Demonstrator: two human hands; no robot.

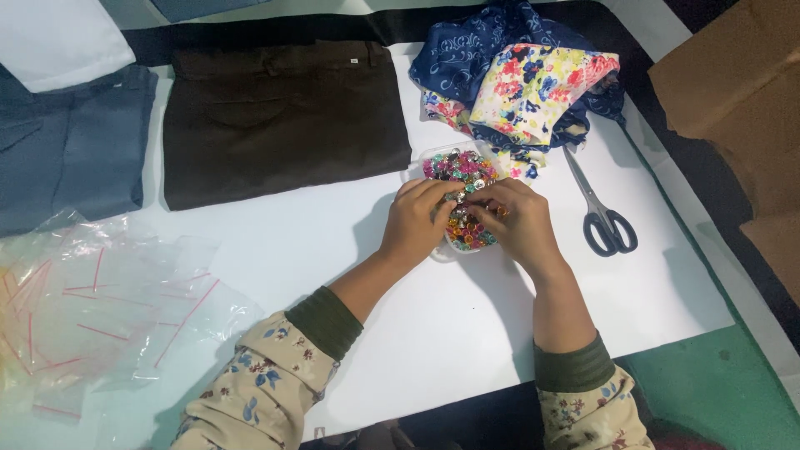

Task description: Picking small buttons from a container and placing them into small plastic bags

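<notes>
Buttons: a heap of small shiny multicoloured buttons (pixel 460 171) in a shallow clear plastic tray (pixel 417 158), just above the middle of the white table (pixel 350 233).
Left hand (pixel 415 221): lies on the tray's edge at 8 o'clock of the heap; its fingers (pixel 437 193) are curled onto the buttons and pinch something small, too tiny to make out.
Right hand (pixel 518 223): lies over the heap's 4 o'clock side, touching the buttons; its fingers (pixel 487 200) are bent in to meet the left fingertips, closed on small pieces among the buttons.
Sleeves: cream floral sleeves with dark green ribbed cuffs (pixel 327 321) run from both wrists toward 6 o'clock.
Scissors: grey-handled metal scissors (pixel 602 208) lie closed at 3 o'clock of the tray, near the right hand but apart from it.
Cloth: a crumpled pile of navy patterned and bright floral fabric (pixel 521 79) at 1 o'clock, touching the tray's far rim.
Trousers: folded dark brown trousers (pixel 279 121) at 10 o'clock; folded grey-blue trousers (pixel 71 146) further out at 9 o'clock.
Bags: a loose pile of clear plastic zip bags with red seal strips (pixel 100 304) at 8 o'clock, well apart from the hands.
Cardboard: brown cardboard (pixel 733 83) at 2 o'clock, off the table's edge.
</notes>
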